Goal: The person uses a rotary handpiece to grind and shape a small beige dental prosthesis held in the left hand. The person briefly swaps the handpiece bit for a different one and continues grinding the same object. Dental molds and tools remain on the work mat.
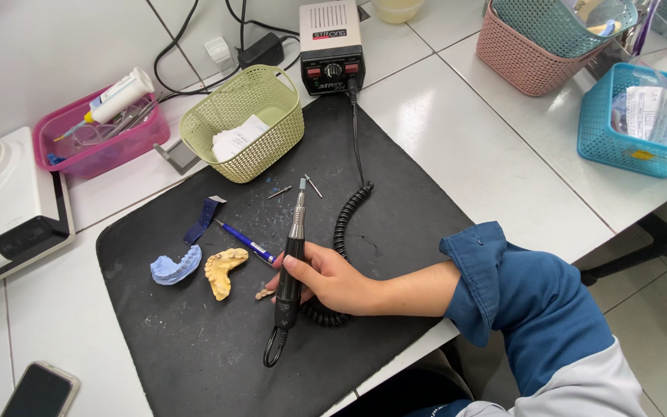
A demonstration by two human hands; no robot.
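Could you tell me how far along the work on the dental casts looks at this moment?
Laid out already: the blue cast and yellow cast lie side by side on the black mat, with loose burs and a small piece nearby. In hand: the right hand grips the handpiece lying flat, its tip away from both casts. No grinding contact shows, so shaping appears not yet begun. The left hand is out of view.

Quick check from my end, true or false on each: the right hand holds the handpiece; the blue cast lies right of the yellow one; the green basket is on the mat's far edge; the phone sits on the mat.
1. The right hand grips the handpiece. True.
2. The blue cast lies right of the yellow cast. False: it lies left.
3. The green basket stands at the black mat's far edge. True.
4. The phone lies on the mat. False: it lies off it, on the white table.
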